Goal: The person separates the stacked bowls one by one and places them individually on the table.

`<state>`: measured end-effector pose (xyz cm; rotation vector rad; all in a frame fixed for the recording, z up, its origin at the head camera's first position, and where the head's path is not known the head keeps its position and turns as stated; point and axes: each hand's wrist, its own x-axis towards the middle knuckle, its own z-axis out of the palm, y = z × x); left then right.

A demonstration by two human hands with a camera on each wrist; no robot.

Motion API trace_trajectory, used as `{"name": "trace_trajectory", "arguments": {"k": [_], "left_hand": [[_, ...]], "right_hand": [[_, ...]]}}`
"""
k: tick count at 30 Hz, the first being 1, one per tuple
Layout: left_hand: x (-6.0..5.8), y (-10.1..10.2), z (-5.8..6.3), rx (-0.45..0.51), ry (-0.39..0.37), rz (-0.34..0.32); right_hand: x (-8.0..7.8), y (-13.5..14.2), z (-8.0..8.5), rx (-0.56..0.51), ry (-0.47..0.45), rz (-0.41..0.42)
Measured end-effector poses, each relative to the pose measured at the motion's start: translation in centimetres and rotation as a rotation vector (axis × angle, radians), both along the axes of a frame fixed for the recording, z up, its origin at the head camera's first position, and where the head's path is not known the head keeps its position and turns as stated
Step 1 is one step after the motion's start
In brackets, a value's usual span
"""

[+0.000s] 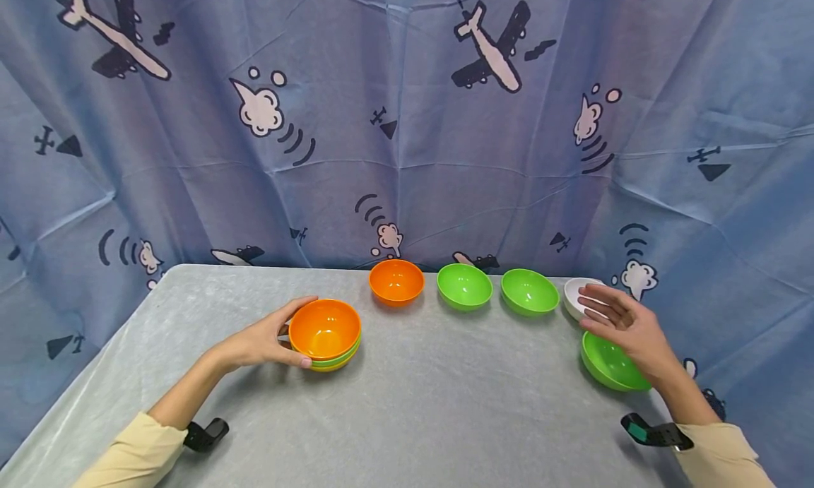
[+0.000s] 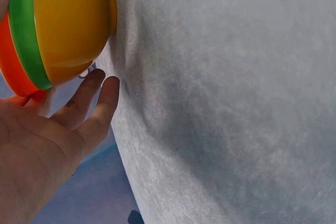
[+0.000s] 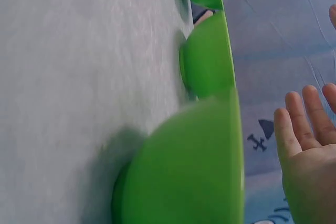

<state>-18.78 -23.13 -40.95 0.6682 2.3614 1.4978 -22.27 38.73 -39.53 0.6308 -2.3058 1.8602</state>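
Note:
Three bowls are nested in a stack: an orange bowl (image 1: 325, 329) on top, a green bowl (image 2: 26, 30) in the middle and a yellow bowl (image 2: 71, 22) underneath. My left hand (image 1: 263, 341) grips this stack from its left side, thumb at the near side and index finger at the far rim. Over on the right, my right hand (image 1: 626, 327) hovers with fingers extended and nothing in it. Below it sits a green bowl (image 1: 604, 366), partly covered by the hand. Just behind is a white bowl (image 1: 574, 296), also partly hidden by the fingers.
Along the table's back edge stand another orange bowl (image 1: 396, 283) and two green bowls, one at the middle (image 1: 464, 287) and one farther right (image 1: 530, 292). A blue curtain (image 1: 407, 121) with printed airplanes hangs right behind the grey-covered table (image 1: 445, 403).

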Motion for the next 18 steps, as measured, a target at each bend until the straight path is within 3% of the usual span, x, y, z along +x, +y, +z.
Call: {"name": "trace_trajectory", "arguments": {"k": [18], "left_hand": [[0.1,-0.1,-0.1,0.019,-0.038,0.017]], "right_hand": [[-2.6,-5.0,0.1,-0.061,0.031,0.184]]}}
